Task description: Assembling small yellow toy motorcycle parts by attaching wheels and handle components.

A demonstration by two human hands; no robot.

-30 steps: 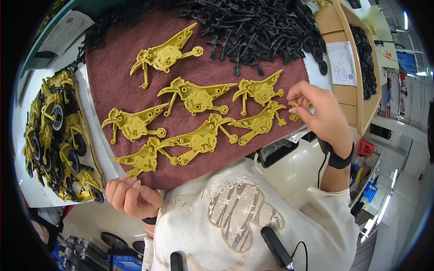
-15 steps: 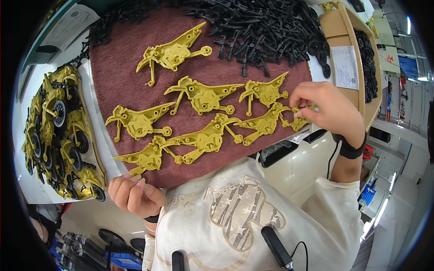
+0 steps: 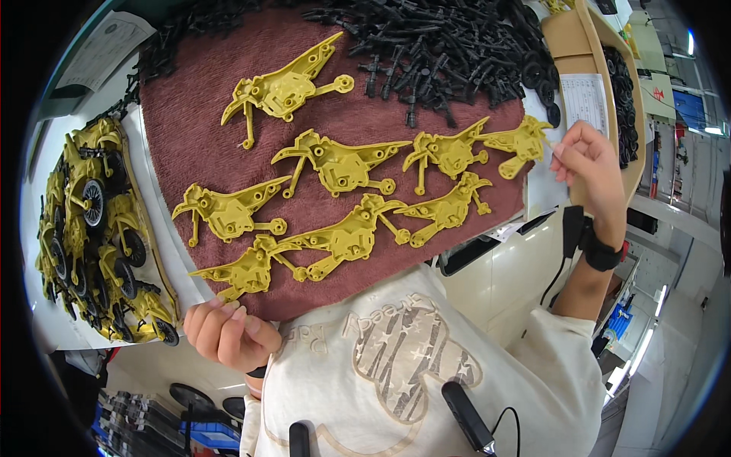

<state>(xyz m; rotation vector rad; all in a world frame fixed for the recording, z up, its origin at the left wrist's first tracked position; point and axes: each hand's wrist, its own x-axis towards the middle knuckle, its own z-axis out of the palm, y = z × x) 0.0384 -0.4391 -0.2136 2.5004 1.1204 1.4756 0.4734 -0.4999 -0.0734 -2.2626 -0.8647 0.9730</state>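
Currently, the right hand pinches the right end of the rightmost yellow shell, whose long axis runs roughly leftward from that grip.

At two o'clock, a cardboard box is holding dark rings, and a white sheet is covering part of its side! Over at ten, a teal bin is wearing a pale paper, and down at seven a blue crate is peeking in!
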